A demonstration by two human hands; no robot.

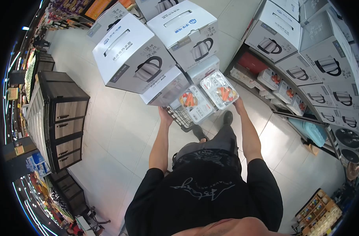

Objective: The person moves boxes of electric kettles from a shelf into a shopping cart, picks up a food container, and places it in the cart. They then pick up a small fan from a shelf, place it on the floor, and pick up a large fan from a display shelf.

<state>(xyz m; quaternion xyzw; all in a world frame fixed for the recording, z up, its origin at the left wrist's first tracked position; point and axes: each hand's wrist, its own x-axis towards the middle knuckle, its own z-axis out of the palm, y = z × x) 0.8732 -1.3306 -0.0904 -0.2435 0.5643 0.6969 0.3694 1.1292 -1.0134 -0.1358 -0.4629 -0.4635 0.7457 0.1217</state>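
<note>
My left hand [165,114] is closed at the left side of a black wire shopping cart [183,122], its fingers partly hidden. My right hand [238,104] grips the right edge of a plastic-wrapped food container box [220,91] with a picture of colourful food on it. A similar white box [196,105] lies just left of it. Beyond them, large white kettle boxes are stacked, among them a left one [137,59] and a right one [187,33]. The kettle box [167,87] lower in the stack sits behind my left hand.
On the right, a shelf [280,114] carries several stacked kettle boxes [272,37] and smaller food container boxes [288,93]. A light blue plastic item [314,131] is on its lower level. Dark wood-fronted display cabinets [67,118] stand on the left, across the tiled floor [120,137].
</note>
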